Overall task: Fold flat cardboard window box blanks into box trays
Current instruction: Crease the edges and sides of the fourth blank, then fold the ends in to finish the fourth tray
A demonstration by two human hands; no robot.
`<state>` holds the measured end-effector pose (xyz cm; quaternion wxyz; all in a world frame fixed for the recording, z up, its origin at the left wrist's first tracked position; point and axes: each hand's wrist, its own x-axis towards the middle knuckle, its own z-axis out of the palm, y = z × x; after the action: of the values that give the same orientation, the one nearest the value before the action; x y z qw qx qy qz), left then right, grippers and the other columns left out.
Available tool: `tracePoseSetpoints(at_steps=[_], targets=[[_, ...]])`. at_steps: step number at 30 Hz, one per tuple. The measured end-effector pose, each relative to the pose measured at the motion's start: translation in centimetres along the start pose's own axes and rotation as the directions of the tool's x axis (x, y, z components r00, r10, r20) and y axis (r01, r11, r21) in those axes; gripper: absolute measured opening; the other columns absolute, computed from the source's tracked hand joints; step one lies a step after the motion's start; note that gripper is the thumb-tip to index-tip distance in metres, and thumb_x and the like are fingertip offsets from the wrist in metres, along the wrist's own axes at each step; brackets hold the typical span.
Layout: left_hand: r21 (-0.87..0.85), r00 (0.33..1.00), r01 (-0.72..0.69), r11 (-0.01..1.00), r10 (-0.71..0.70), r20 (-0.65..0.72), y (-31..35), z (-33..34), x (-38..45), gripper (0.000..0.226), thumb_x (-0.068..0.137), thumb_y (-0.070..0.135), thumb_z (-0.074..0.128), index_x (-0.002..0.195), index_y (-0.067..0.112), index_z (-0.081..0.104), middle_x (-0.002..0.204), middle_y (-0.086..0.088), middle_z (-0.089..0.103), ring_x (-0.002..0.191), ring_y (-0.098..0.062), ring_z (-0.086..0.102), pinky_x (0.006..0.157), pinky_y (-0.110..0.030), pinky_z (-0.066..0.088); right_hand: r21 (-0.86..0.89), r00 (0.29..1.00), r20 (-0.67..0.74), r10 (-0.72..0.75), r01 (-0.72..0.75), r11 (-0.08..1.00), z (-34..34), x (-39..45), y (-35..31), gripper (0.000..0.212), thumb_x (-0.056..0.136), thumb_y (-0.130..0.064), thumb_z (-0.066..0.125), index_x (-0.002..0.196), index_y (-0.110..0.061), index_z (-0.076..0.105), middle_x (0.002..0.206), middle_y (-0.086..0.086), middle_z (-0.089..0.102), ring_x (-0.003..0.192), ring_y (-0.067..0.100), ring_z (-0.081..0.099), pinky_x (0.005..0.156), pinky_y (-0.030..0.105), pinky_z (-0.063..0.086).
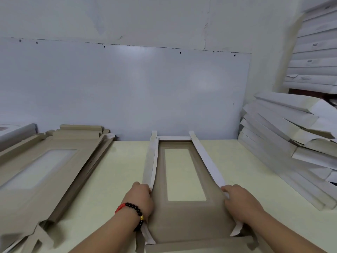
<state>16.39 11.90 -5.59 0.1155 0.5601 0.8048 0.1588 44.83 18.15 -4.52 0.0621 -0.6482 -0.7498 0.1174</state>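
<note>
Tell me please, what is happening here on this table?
A person is folding a cardboard window box blank into a tray. The left hand and the right hand each grip one long side flap and hold it raised; the near end flap still lies flat. A pile of unfolded blanks lies at the left on the table, and finished white boxes are stacked at the right.
</note>
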Motion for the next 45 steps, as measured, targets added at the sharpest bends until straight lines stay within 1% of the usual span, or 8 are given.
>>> tracePoseSetpoints(at_steps=[4,14,19,26,31,35,40,45], targets=[[-0.057,0.999,-0.009,0.998,0.007,-0.042,-0.3,0.4,-0.3,0.022,0.090,0.015,0.045,0.110,0.024,0.043,0.109,0.002,0.042,0.077,-0.017,0.051,0.071,-0.026,0.042,0.092,0.998,-0.050,-0.046,0.051,0.994,0.0,0.2,0.9,0.039,0.089,-0.018,0.051,0.127,-0.028,0.045,0.109,-0.003,0.057,0.095,0.016,0.057,0.078,0.028,0.047],[-0.143,0.986,-0.138,0.980,0.150,0.076,-0.5,-0.7,-0.1,0.019,0.085,0.021,0.055,0.067,0.025,0.054,0.071,0.010,0.058,0.062,-0.002,0.053,0.050,-0.012,0.037,-0.029,0.943,-0.077,-0.323,0.322,0.946,-1.6,-0.4,2.1,0.017,0.090,-0.025,0.059,0.078,-0.038,0.056,0.097,-0.013,0.045,0.083,0.002,0.054,0.072,0.014,0.041],[-0.305,0.922,-0.243,0.921,0.317,0.224,-2.7,-2.8,-0.8,0.029,0.092,0.013,0.049,0.096,0.029,0.072,0.098,0.020,0.061,0.096,-0.001,0.058,0.079,-0.007,0.040,-0.192,0.809,0.145,-0.570,0.588,0.786,-3.5,-1.8,4.2,0.017,0.086,-0.030,0.054,0.093,-0.032,0.070,0.107,-0.012,0.062,0.102,0.013,0.059,0.095,0.028,0.045],[-0.065,0.811,-0.585,0.808,0.585,-0.025,-5.0,-1.3,-4.1,0.033,0.089,0.024,0.058,0.118,0.038,0.057,0.116,0.031,0.035,0.109,-0.001,0.044,0.087,-0.011,0.037,-0.103,0.741,0.285,-0.608,0.654,0.749,-3.1,-4.5,6.1,0.057,0.093,-0.011,0.045,0.139,-0.044,0.045,0.148,-0.034,0.021,0.137,-0.010,0.026,0.107,0.003,0.015],[0.012,0.566,-0.823,0.568,0.822,-0.063,-3.4,-2.0,-5.1,0.037,0.058,-0.005,0.051,0.071,0.026,0.068,0.099,0.008,0.063,0.095,-0.013,0.060,0.070,-0.019,0.052,-0.025,0.754,0.209,-0.623,0.641,0.767,-2.3,-4.0,5.4,0.044,0.089,-0.015,0.049,0.124,-0.040,0.061,0.141,-0.036,0.025,0.129,-0.019,0.027,0.097,-0.006,0.015],[0.006,0.630,-0.776,0.630,0.776,-0.040,-3.3,-1.4,-3.7,0.034,0.059,-0.007,0.043,0.067,0.017,0.065,0.081,0.007,0.064,0.092,-0.021,0.057,0.072,-0.025,0.050,-0.078,0.775,0.134,-0.618,0.630,0.773,-1.5,-2.5,4.0,0.042,0.081,-0.005,0.045,0.106,-0.034,0.065,0.139,-0.026,0.044,0.127,-0.003,0.043,0.094,0.000,0.027],[-0.049,0.606,-0.794,0.606,0.796,0.012,-4.6,-1.4,-3.2,0.039,0.061,0.011,0.031,0.074,0.019,0.067,0.089,0.008,0.065,0.107,-0.012,0.059,0.111,-0.019,0.027,-0.071,0.774,0.223,-0.593,0.620,0.782,-2.1,-2.3,2.9,0.028,0.076,-0.030,0.052,0.102,-0.033,0.062,0.132,-0.017,0.052,0.121,0.003,0.050,0.097,0.018,0.040],[-0.163,0.686,-0.709,0.686,0.724,0.069,-6.7,-1.8,-3.1,0.022,0.069,0.020,0.058,0.082,0.020,0.075,0.106,0.010,0.068,0.124,0.010,0.044,0.117,-0.020,0.016,0.020,0.737,0.318,-0.596,0.623,0.782,-3.0,-3.5,3.2,0.046,0.073,-0.034,0.053,0.117,-0.048,0.058,0.133,-0.049,0.023,0.122,-0.027,0.028,0.093,0.002,0.030]])
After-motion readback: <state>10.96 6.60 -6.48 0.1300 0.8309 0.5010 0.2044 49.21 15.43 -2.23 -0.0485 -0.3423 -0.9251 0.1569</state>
